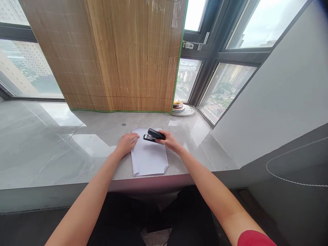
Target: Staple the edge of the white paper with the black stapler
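A black stapler (153,136) is gripped in my right hand (169,140), its jaws apart and pointing left over the upper part of the white paper (150,157). The paper lies on the sill with its lower corners curled up. At the sheet's upper left edge, my left hand (126,143) rests with fingers stretched onto the paper and thumb apart. Two small dark strips, perhaps staples (124,124), lie on the sill just beyond the paper. Whether the paper is one sheet or several, I cannot tell.
The grey tiled sill (51,160) ends in a front edge close to my body. A bamboo blind (133,58) hangs at the back. Stacked plates (183,110) stand in the right corner by the window. A white wall (269,102) slopes up on the right, with a beaded cord (289,183) beside it.
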A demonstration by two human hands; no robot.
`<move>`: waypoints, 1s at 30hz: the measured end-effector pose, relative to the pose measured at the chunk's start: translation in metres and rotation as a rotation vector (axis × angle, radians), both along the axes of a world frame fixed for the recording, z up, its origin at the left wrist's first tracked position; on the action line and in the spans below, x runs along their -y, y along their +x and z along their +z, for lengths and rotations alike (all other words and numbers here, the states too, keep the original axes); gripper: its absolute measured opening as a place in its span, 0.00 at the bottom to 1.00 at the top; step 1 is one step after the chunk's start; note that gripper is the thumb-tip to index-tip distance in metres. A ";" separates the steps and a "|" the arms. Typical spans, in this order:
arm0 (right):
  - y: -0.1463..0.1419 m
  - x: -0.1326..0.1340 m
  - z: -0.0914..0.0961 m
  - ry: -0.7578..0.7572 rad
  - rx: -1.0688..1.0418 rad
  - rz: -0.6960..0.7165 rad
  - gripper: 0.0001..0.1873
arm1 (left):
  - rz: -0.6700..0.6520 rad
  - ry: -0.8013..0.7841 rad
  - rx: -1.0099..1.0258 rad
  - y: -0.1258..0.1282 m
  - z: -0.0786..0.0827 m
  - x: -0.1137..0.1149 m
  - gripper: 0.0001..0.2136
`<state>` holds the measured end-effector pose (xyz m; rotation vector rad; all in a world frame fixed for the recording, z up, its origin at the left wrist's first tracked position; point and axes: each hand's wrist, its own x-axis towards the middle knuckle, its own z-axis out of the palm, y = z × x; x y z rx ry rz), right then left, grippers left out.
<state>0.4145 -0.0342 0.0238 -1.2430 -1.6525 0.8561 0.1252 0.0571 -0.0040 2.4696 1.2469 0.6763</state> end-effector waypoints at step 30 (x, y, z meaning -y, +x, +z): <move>0.018 0.007 -0.012 -0.102 0.003 -0.042 0.27 | 0.012 0.016 -0.027 0.003 -0.011 0.000 0.18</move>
